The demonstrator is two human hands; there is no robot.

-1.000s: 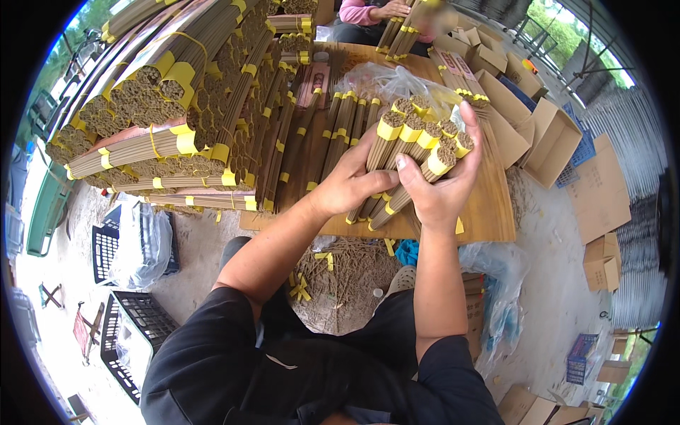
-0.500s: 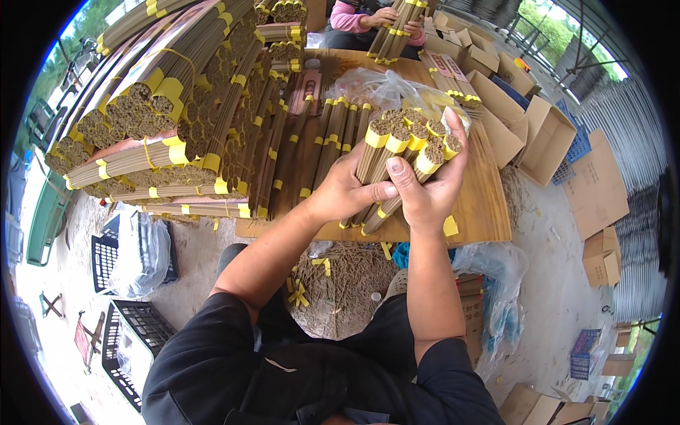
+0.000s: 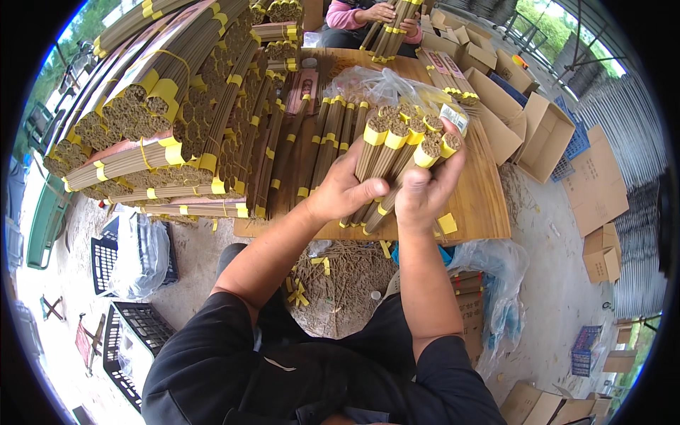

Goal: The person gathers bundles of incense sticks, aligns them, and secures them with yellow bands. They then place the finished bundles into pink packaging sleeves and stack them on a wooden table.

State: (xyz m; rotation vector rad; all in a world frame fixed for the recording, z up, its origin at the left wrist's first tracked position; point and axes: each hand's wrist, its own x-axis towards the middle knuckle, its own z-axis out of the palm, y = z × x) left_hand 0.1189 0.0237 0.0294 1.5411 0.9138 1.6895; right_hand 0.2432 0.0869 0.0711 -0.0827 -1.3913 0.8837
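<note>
Several bundles of brown incense sticks, each ringed with a yellow paper band, stand tilted between my two hands over the wooden table. My left hand wraps the left side of the group, thumb across the front. On the right side, my right hand closes round the front bundles, with its thumb pointing up. A small printed label shows behind the right fingertips; whether it is held or lies behind them I cannot tell. More banded bundles lie on the table left of my hands.
A tall stack of incense bundles fills the left side. Clear plastic wrap lies behind my hands. Across the table a person in pink sleeves holds bundles. Cardboard boxes line the right; black crates stand lower left.
My right thumb has drawn back a little from the bundles' front and points more upright. The bundles have shifted slightly in my hands, and the printed label now shows.
</note>
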